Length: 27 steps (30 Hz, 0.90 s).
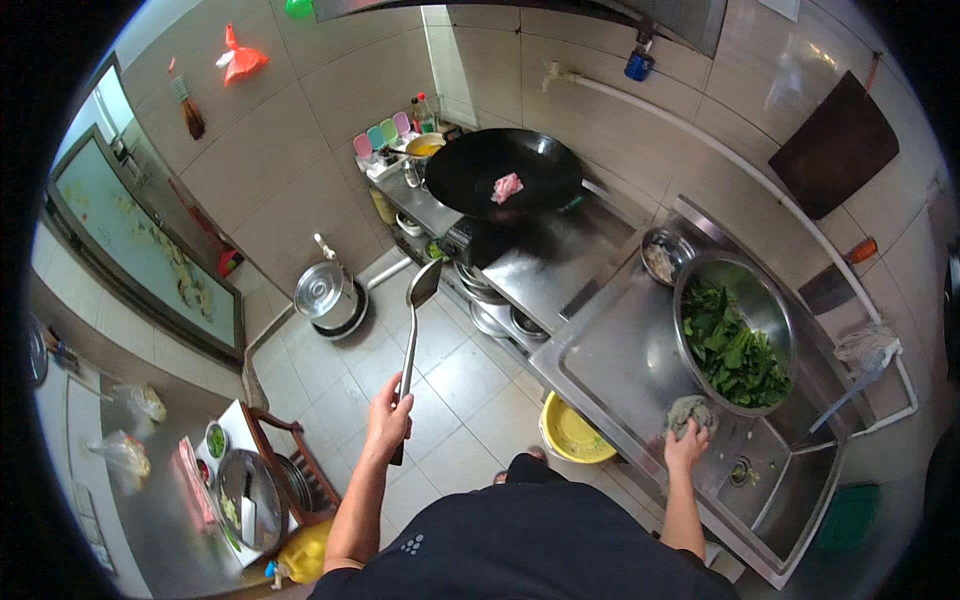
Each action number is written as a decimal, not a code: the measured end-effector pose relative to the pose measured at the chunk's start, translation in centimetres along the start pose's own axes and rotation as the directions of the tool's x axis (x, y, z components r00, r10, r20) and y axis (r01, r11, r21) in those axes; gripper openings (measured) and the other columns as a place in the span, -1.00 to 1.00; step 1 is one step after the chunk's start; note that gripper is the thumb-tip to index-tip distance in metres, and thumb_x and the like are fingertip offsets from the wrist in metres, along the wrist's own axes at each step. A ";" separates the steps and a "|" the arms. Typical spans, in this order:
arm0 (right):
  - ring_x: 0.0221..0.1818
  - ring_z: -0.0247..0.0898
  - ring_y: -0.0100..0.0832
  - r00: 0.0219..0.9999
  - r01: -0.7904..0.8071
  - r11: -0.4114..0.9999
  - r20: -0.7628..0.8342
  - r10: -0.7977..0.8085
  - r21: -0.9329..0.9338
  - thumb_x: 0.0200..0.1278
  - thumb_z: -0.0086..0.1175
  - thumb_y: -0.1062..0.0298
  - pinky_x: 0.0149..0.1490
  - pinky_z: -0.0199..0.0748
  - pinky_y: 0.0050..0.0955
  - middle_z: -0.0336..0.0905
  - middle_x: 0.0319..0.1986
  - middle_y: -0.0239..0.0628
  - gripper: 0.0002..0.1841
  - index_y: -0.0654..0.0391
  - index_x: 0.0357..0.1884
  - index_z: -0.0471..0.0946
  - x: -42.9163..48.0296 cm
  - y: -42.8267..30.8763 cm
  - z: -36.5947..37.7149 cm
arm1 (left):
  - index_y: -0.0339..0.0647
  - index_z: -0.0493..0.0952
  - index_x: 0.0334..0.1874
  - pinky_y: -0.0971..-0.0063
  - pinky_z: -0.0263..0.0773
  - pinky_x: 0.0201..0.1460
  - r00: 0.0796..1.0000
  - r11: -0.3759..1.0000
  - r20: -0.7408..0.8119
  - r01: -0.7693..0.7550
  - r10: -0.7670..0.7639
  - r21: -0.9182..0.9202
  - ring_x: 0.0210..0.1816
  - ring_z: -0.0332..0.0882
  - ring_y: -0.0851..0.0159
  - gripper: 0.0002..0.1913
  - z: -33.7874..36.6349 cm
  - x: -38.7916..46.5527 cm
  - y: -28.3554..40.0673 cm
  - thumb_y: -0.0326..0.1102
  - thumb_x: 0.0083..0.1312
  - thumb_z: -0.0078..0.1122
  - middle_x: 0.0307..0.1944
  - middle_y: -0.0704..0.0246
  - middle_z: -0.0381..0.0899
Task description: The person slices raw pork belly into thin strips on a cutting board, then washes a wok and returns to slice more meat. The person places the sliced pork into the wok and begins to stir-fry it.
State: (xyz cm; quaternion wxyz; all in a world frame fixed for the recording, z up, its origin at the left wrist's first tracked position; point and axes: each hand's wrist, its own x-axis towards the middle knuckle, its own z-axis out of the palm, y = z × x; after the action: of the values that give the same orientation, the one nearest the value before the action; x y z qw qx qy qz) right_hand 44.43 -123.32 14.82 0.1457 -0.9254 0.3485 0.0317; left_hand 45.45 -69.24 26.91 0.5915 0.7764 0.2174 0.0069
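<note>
My left hand point(390, 420) grips the handle of a metal wok spatula point(412, 330), its blade up and over the tiled floor. At the right, my right hand point(684, 448) is closed around a crumpled grey-green cloth point(691, 417) above the stainless steel sink point(600, 360). Just past the cloth, a large steel basin point(780, 300) holds leafy greens point(731, 345). A smaller metal bowl point(664, 238) with pale food in it stands beside that basin. Farther off, a pinkish piece of meat point(507, 187) lies in a black wok point(465, 169).
Seasoning boxes point(382, 135) and bottles point(424, 112) stand left of the wok. A yellow basin point(574, 431) sits on the floor by the sink. A lidded pot point(326, 292) stands near the wall. To the left, a cleaver point(248, 514) lies on a round cutting board point(259, 480).
</note>
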 end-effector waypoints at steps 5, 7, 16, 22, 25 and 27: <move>0.33 0.01 -0.04 0.977 -0.205 0.972 -0.080 0.197 -0.113 0.30 0.10 0.18 0.12 0.29 0.17 -0.03 0.41 -0.29 -0.47 -0.10 0.31 0.29 -0.1 -3.7 0.8 | -0.25 0.31 0.34 0.53 0.26 -0.74 0.981 0.991 0.138 -0.132 0.135 -0.033 -0.72 0.35 0.47 -0.49 -1.2 13.0 5.9 -0.42 0.32 0.07 -0.51 0.41 0.37; 0.34 0.00 -0.11 0.957 -0.288 0.947 -0.089 0.278 -0.142 0.33 0.06 0.13 0.11 0.29 0.17 -0.07 0.44 -0.40 -0.47 -0.11 0.33 0.28 0.6 -6.0 1.7 | -0.25 0.31 0.34 0.54 0.24 -0.73 0.967 0.987 0.223 -0.099 0.126 -0.128 -0.71 0.33 0.48 -0.50 -0.5 19.5 8.2 -0.41 0.34 0.06 -0.51 0.41 0.38; 0.37 -0.03 -0.12 0.891 -0.453 0.867 -0.107 0.440 -0.207 0.39 0.00 0.13 0.13 0.26 0.18 -0.17 0.47 -0.42 -0.46 -0.16 0.38 0.19 3.0 -10.6 2.8 | -0.30 0.46 0.17 0.45 0.22 -0.75 0.915 0.992 0.385 -0.127 0.119 -0.004 -0.78 0.29 0.43 -0.62 7.7 44.8 11.9 -0.43 0.30 0.06 -0.67 0.39 0.41; 0.38 -0.01 0.02 0.760 -0.501 0.865 -0.498 0.418 -0.038 0.35 0.06 0.13 0.20 0.18 0.25 -0.25 0.51 -0.29 -0.43 -0.24 0.39 0.23 0.1 -14.0 4.7 | -0.37 0.52 0.06 0.44 0.33 -0.67 0.855 0.941 0.477 -0.305 0.203 0.146 -0.72 0.39 0.39 -0.65 10.9 52.5 12.5 -0.43 0.23 0.11 -0.55 0.33 0.52; 0.35 0.08 0.08 0.681 -0.530 0.847 -0.576 0.451 0.036 0.27 0.13 0.21 0.25 0.15 0.20 -0.17 0.48 -0.13 -0.39 -0.22 0.37 0.26 -5.1 -15.8 6.6 | -0.36 0.45 0.18 0.45 0.33 -0.67 0.743 0.948 0.649 -0.301 0.166 0.102 -0.69 0.39 0.42 -0.58 9.5 54.6 13.1 -0.43 0.26 0.11 -0.47 0.31 0.56; 0.33 0.10 0.11 0.645 -0.531 0.836 -0.574 0.505 0.140 0.20 0.17 0.28 0.27 0.16 0.13 -0.11 0.45 -0.02 -0.36 -0.17 0.36 0.27 -8.3 -17.7 8.7 | -0.33 0.35 0.30 0.50 0.29 -0.69 0.727 0.951 0.677 -0.278 0.114 0.138 -0.68 0.39 0.45 -0.51 8.3 56.0 13.7 -0.45 0.29 0.10 -0.46 0.31 0.54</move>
State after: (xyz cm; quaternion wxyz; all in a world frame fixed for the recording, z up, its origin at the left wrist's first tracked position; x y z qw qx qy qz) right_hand 50.11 -102.92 12.23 -0.0038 -0.7522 0.6248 -0.2094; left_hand 102.95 -60.32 23.25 0.5319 0.8097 -0.0908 -0.2308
